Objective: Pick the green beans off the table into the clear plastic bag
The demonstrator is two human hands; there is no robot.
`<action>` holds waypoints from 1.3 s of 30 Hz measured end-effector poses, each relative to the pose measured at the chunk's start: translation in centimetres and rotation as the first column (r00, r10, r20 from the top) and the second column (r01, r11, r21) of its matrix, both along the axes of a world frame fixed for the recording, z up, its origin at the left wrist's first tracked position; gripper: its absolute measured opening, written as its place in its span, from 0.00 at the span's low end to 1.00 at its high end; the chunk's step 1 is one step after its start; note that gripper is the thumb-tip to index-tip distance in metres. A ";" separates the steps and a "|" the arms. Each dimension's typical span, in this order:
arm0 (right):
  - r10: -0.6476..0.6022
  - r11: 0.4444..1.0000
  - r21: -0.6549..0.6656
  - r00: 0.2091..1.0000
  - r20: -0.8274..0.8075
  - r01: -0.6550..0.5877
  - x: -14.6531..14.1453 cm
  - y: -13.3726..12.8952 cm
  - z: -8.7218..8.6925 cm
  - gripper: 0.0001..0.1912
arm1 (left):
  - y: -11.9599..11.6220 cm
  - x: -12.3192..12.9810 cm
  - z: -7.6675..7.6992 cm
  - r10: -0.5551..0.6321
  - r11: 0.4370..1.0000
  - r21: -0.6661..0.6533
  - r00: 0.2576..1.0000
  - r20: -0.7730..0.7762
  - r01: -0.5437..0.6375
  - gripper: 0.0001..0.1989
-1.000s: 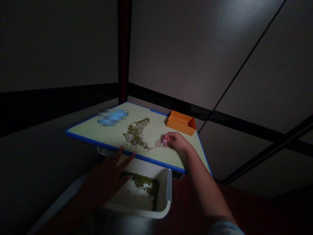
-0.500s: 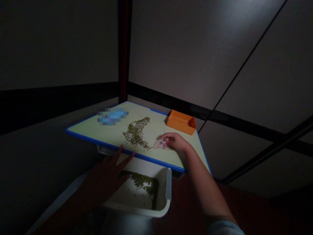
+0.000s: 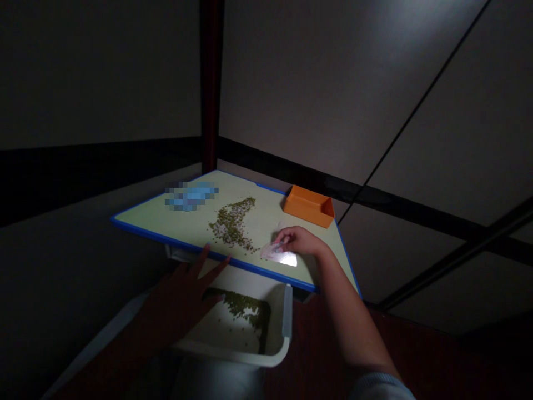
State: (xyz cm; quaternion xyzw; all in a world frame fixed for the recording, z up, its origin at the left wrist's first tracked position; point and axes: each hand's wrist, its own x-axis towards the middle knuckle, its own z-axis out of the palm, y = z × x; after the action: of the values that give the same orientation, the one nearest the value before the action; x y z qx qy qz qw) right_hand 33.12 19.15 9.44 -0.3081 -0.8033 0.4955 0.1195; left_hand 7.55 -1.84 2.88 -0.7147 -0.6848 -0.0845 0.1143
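Observation:
My right hand (image 3: 297, 241) is closed on a thin, pinkish, partly see-through sheet (image 3: 272, 253), whose near side shines brightly. The sheet lies low over the pale tabletop (image 3: 166, 226), just right of a scattered heap of small green grains (image 3: 231, 222). Over the white drawer (image 3: 270, 361), my left hand (image 3: 189, 289) has its fingers spread, with two fingertips at the table's blue front edge. Nothing shows in its grasp. More green grains (image 3: 245, 306) lie along the back and right side inside the drawer.
An orange open box (image 3: 307, 206) stands at the table's back right. At the back left lies a blue item (image 3: 192, 195), blurred by pixels. Walls rise behind the table, and a dark red post (image 3: 210, 83) stands at the corner.
The sheet in my right hand has tilted, and its near part now reflects bright light. My left hand has hardly moved.

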 end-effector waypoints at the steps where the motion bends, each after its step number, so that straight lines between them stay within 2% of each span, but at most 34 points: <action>1: 0.008 1.000 -0.022 1.000 0.001 -0.008 0.0 0.0 -0.1 0.11 | 0.0 0.0 -0.1 -0.005 1.000 0.004 1.000 0.000 0.005 0.30; 5: 0.042 0.996 -0.083 0.999 0.007 -0.042 -0.1 0.0 -0.3 0.11 | -0.1 -0.1 -0.2 -0.019 1.000 0.021 1.000 0.002 0.019 0.31; 11: 0.110 0.985 -0.139 0.994 0.021 -0.106 -0.3 -0.3 -0.2 0.12 | -0.2 0.1 0.4 -0.003 0.999 -0.034 1.000 0.020 0.004 0.30; 21: 0.177 0.977 -0.132 0.982 0.069 -0.167 -0.4 -0.5 -0.3 0.12 | -0.1 0.1 0.2 0.010 1.000 -0.027 1.000 0.004 -0.010 0.30; 28: 0.207 0.969 -0.146 0.977 0.043 -0.199 -0.3 -0.6 -0.2 0.13 | -0.1 0.0 -0.3 0.008 0.999 0.043 1.000 -0.012 -0.008 0.31; 33: 0.127 0.986 -0.102 0.990 -0.063 -0.133 -0.4 -0.5 -0.2 0.12 | 0.1 -0.1 -0.5 0.001 0.996 0.084 1.000 -0.004 0.000 0.32; 39: -0.089 0.994 0.046 0.988 -0.128 0.096 -0.4 -0.3 -0.3 0.06 | 0.3 -0.4 -0.8 -0.040 0.995 0.096 0.999 0.007 0.040 0.31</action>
State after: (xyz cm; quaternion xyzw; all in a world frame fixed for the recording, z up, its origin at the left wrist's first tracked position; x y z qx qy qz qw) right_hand 32.72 18.85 9.18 -0.3099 -0.7915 0.4869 0.2009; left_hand 7.17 -1.57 2.06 -0.7216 -0.6660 -0.1228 0.1436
